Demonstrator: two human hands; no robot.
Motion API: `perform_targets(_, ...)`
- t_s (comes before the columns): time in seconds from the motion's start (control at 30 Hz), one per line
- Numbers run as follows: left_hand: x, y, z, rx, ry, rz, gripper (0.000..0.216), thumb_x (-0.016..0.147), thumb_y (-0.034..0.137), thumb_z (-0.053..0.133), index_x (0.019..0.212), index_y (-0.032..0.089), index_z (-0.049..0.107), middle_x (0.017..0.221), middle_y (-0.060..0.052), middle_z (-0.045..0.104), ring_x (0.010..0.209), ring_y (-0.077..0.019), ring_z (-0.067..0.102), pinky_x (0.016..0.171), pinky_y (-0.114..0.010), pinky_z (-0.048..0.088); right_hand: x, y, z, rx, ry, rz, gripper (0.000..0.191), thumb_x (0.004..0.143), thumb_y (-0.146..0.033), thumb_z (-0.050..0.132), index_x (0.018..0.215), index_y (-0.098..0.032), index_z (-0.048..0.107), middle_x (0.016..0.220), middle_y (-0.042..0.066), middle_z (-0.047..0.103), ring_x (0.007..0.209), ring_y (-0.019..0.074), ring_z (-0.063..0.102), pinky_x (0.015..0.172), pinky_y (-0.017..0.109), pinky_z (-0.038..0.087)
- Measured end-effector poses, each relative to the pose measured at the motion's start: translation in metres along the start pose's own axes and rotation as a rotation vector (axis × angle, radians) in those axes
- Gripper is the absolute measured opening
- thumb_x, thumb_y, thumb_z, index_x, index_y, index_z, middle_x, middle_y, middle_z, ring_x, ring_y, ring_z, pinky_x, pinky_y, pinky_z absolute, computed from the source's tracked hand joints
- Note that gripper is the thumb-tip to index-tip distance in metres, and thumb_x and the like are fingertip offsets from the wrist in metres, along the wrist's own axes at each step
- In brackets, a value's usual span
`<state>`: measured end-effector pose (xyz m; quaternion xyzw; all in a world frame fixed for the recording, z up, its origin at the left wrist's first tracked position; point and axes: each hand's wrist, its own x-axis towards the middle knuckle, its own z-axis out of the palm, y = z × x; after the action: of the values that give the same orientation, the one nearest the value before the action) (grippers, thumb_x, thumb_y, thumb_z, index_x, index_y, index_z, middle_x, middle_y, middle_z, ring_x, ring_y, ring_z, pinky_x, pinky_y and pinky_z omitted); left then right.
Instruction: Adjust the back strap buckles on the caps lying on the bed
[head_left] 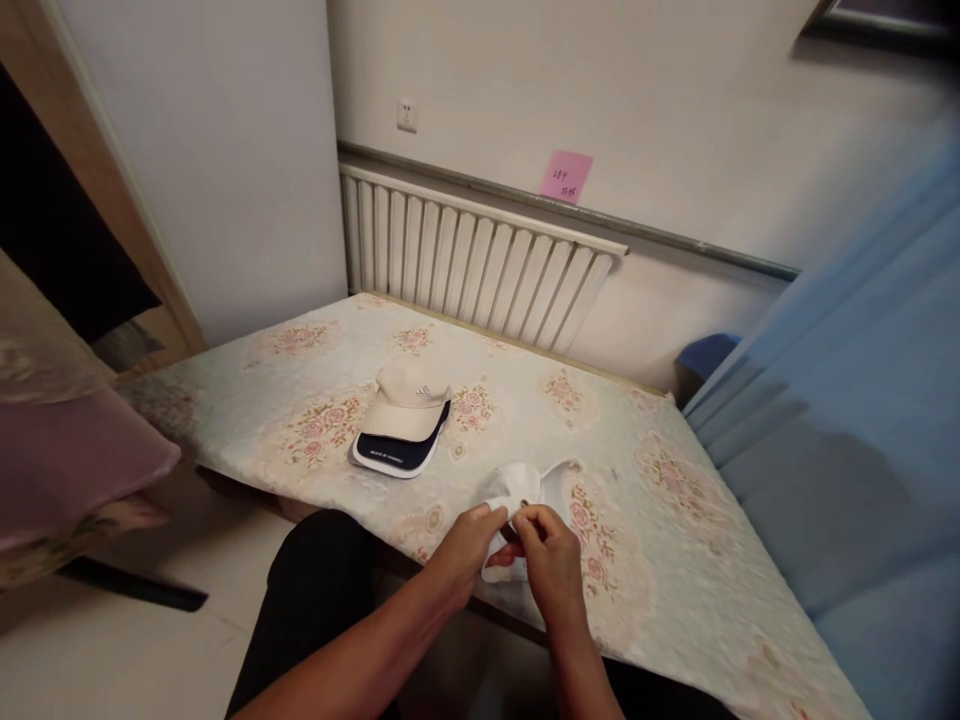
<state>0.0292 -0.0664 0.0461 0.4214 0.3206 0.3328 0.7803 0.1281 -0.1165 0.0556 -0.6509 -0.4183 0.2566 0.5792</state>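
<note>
A white cap [551,482] lies near the front edge of a floral mattress [660,540]. My left hand [465,545] and my right hand [553,560] both pinch the cap's rear strap, where a small metal buckle shows between the fingertips. Both hands are closed on it. Farther back and to the left, a beige cap [409,398] rests on top of a dark navy cap [397,452] with a white-edged brim.
A white radiator [472,262] runs along the back wall under a pink sticky note [565,176] and a wall socket [406,114]. A blue curtain [862,420] hangs at the right. A pink cushion [67,460] sits at the left. My dark-trousered knee [315,590] is below the mattress edge.
</note>
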Motion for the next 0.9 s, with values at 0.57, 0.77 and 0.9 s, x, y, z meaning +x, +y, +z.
perform_targets(0.57,-0.001,0.0,-0.009,0.175,-0.039,-0.042,0.029,0.079,0.038,0.046,0.082,0.014,0.06,0.067,-0.002,0.064,0.052,-0.0135,0.058,0.057,-0.027,0.043,0.001,-0.002,-0.01,-0.053,0.188,0.02,0.018,0.08,-0.034,0.053,0.07,-0.02,0.054,0.051,-0.006,0.052,0.05,0.0118,0.047,0.054,0.025,0.037)
perform_targets(0.77,-0.003,-0.001,-0.01,0.264,0.015,-0.034,0.03,0.079,0.039,0.044,0.076,0.014,0.06,0.063,-0.001,0.064,0.051,-0.011,0.054,0.056,-0.024,0.037,0.003,0.022,-0.004,0.456,0.297,0.228,0.025,0.076,-0.039,0.06,0.064,-0.018,0.053,0.051,-0.006,0.051,0.042,0.0073,0.041,0.043,0.021,0.032)
perform_targets(0.9,-0.005,0.0,-0.009,0.247,-0.038,-0.049,0.03,0.079,0.039,0.046,0.076,0.013,0.061,0.061,0.0,0.063,0.05,-0.0112,0.052,0.056,-0.024,0.037,0.004,0.033,0.002,0.815,0.063,0.481,0.03,0.069,-0.044,0.067,0.072,-0.016,0.058,0.058,0.0,0.06,0.044,0.0112,0.05,0.04,0.023,0.038)
